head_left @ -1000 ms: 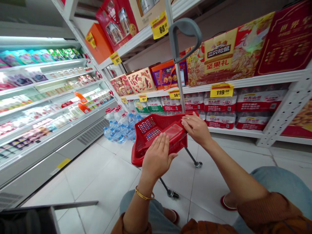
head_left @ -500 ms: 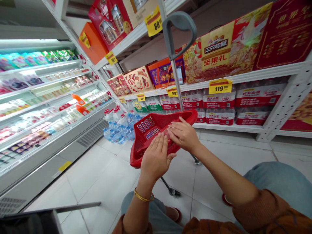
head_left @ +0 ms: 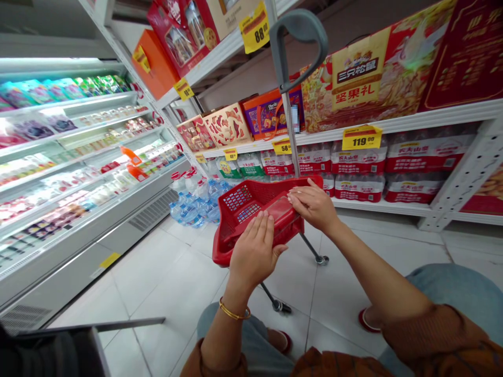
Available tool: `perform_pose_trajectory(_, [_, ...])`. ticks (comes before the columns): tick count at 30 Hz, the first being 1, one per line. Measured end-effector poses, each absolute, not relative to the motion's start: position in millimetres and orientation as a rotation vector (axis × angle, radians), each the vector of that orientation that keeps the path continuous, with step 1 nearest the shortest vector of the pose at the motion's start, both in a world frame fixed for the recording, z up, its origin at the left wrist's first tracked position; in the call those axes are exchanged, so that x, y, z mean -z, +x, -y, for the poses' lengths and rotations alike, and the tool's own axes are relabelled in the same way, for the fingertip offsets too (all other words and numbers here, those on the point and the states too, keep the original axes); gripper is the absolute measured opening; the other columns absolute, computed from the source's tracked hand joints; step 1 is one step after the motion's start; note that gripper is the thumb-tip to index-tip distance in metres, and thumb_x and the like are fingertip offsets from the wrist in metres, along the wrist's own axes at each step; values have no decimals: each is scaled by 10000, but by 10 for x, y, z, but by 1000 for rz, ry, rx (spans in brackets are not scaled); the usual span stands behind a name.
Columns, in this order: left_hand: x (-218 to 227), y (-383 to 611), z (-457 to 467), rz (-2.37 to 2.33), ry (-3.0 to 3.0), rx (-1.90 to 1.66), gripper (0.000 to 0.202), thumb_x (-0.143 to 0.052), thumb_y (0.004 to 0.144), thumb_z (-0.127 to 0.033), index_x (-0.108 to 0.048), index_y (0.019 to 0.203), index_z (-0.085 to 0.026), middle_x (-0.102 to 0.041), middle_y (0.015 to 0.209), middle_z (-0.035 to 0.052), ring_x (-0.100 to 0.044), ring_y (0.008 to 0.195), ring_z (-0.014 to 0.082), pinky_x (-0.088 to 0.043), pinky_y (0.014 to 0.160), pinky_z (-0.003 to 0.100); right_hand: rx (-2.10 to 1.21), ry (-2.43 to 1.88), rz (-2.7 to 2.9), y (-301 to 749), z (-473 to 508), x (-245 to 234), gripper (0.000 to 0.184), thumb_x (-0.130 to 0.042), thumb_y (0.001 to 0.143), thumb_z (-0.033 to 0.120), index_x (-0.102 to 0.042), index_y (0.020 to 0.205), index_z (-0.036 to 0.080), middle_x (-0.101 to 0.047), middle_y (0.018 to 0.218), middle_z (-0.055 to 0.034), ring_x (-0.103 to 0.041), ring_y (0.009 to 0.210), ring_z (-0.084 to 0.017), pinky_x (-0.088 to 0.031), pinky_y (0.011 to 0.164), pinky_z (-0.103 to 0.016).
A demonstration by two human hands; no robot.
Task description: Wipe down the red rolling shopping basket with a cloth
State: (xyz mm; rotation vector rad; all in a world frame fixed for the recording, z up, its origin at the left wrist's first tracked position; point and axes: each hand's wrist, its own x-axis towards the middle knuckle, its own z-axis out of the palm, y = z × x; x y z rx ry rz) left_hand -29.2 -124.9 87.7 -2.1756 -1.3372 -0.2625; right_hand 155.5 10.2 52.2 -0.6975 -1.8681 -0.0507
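Note:
A red plastic basket (head_left: pixel 282 214) on a wheeled metal frame stands close in front of me, with perforated walls. My left hand (head_left: pixel 253 251) lies with its fingers stretched out over the near rim, thumb apart, and a gold bangle circles that wrist. Farther right, my right hand (head_left: pixel 314 207) rests its extended fingers on the same rim. A gap of bare red plastic separates the two hands. From the far side of the basket rises a pole with a grey loop handle (head_left: pixel 276 57). Neither hand grasps anything; the part of the basket floor behind the near rim is hidden.
Shelves hold boxed gifts (head_left: pixel 357 78) and packs of bottled water (head_left: pixel 359 187). Loose water bottles (head_left: pixel 196 201) stand on the floor at the shelf's left end. A refrigerated display (head_left: pixel 98 220) lines the left side. Cart wheels (head_left: pixel 322 259) rest on white tiles; a dark object (head_left: pixel 55 351) occupies the lower left.
My hands have moved apart along the rim, the right one shifting rightward, so more of the near rim shows between them. The view has shifted slightly.

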Motion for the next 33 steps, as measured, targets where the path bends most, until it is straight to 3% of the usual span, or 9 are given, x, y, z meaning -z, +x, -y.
perform_pose_trajectory(6, [-891, -297, 1249, 1304, -2150, 256, 653, -337, 976, -513, -500, 1314, 21, -539, 1363, 244, -498, 1307, 320, -449, 1070, 443, 74, -734, 1861, 1675, -251, -471, 258, -491, 946, 310, -729, 879, 234, -761, 947, -42, -697, 951, -201, -376, 1107, -483])
perform_pose_trajectory(12, [-900, -332, 1251, 1280, -2157, 261, 642, -344, 975, -511, -499, 1317, 10, -544, 1360, 240, -496, 1311, 312, -451, 1069, 442, 108, -756, 1897, 1811, -385, -447, 291, -457, 960, 306, -707, 838, 220, -746, 918, -46, -685, 903, -192, -441, 1043, -449])
perform_pose_trajectory(21, [-890, -503, 1291, 1290, -2210, 260, 622, -336, 982, -474, -390, 1422, -36, -507, 1404, 224, -433, 1365, 294, -415, 1100, 457, 159, -778, 1934, 1764, -254, -513, 313, -435, 968, 301, -690, 807, 216, -724, 844, -43, -655, 817, -184, -454, 1003, -401])
perform_pose_trajectory(33, [-922, -747, 1332, 1206, -2232, 295, 602, -317, 988, -455, -447, 1374, -13, -515, 1402, 211, -449, 1353, 292, -423, 1097, 456, 238, -811, 1914, 1672, 20, -575, 313, -443, 968, 276, -667, 761, 207, -715, 800, -48, -640, 779, -196, -461, 927, -382])
